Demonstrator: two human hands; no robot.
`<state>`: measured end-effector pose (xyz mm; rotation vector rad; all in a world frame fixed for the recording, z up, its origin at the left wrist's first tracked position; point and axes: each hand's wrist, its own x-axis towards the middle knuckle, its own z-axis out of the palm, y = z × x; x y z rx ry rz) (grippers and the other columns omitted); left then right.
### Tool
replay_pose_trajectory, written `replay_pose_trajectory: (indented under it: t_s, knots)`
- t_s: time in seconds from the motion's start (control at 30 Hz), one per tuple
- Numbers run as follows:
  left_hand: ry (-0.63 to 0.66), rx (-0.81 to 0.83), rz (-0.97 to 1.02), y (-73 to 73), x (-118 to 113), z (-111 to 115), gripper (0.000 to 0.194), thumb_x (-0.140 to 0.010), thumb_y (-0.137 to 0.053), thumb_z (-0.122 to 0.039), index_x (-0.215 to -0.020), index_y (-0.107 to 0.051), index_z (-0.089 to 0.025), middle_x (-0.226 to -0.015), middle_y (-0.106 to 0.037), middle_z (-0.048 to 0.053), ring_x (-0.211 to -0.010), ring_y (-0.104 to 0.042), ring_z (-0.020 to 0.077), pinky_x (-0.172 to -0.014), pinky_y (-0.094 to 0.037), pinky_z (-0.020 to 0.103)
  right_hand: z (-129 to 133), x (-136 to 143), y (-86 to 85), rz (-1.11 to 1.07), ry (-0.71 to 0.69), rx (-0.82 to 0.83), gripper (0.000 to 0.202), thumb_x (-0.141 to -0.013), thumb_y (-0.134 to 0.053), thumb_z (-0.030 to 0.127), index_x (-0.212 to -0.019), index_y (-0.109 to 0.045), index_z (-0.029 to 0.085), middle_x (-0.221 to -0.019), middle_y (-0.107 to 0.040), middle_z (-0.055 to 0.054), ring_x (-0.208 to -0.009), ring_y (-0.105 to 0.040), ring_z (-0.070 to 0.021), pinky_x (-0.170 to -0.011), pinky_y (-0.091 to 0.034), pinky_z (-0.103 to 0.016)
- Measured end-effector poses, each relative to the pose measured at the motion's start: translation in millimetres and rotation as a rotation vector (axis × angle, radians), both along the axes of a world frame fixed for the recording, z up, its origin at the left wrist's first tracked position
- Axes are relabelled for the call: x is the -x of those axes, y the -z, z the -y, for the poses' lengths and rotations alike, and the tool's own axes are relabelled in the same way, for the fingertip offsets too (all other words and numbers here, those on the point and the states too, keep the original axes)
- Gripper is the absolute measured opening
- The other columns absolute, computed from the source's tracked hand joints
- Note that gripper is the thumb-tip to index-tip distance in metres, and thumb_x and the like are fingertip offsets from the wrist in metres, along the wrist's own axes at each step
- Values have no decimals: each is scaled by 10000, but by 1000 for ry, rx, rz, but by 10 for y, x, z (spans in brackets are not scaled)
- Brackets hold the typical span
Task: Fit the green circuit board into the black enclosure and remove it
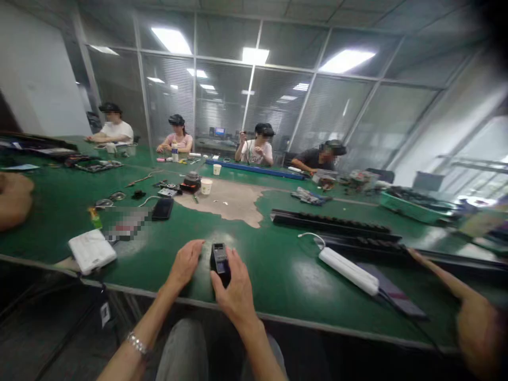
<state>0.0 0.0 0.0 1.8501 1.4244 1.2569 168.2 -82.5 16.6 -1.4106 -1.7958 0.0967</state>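
Observation:
A small black box-shaped device (218, 255) stands on the green table (166, 272) near its front edge, with slots or sockets on its top and a dark bluish patch on the side facing me. My right hand (237, 288) grips it from the right, thumb on the near side and fingers along the far right side. To its left, my left hand (186, 264) rests on the tabletop holding nothing, fingers stretched forward and apart from the device. A silvery bracelet (137, 343) circles my left wrist.
On the left lie a white pouch-like item (92, 251) and a black phone (162, 208). A white power strip (349, 271) and black rails (329, 221) lie right. Paper cups (206, 186) stand mid-table. A green basket (416, 206) sits far right. Co-workers' arms (448, 275) reach in from both sides; several people sit opposite.

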Motion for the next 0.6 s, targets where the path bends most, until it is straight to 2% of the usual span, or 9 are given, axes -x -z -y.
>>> replay_pose_trajectory:
  t_s: [0.1,0.23,0.43,0.6]
  knots:
    - [-7,-34,17,12,0,-3,444,-948,-319,-433,-1163,-618,-186,-1184,-657,77,-1101,-603,186,-983,-458,345,-50,-11,99,-12,-42,6,637,-852,-577,279,-1436,-365,143,-1450,-406,-160,-1350,-365,-297,-1084,-357,-492]
    - [-48,-51,-23,-21,4,-72,391,-909,-410,-430,-1126,-641,-200,-1154,-670,65,-1073,-611,193,-970,-456,340,-108,29,166,-25,-50,-10,574,-876,-529,241,-1427,-387,163,-1421,-448,-150,-1324,-410,-291,-1056,-398,-487]
    - [-180,97,-1,-45,-54,-224,348,-887,-422,-411,-991,-679,-201,-951,-719,57,-868,-660,197,-802,-500,323,-155,105,140,-26,23,21,576,-879,-532,268,-1418,-394,118,-1399,-459,-191,-1288,-448,-309,-1025,-425,-489]
    - [-241,-37,1,41,-162,-204,338,-897,-404,-375,-961,-680,-192,-987,-706,72,-924,-641,196,-851,-480,330,-141,104,189,-24,21,-8,591,-901,-520,315,-1441,-352,144,-1430,-425,-176,-1306,-422,-296,-1035,-413,-485]
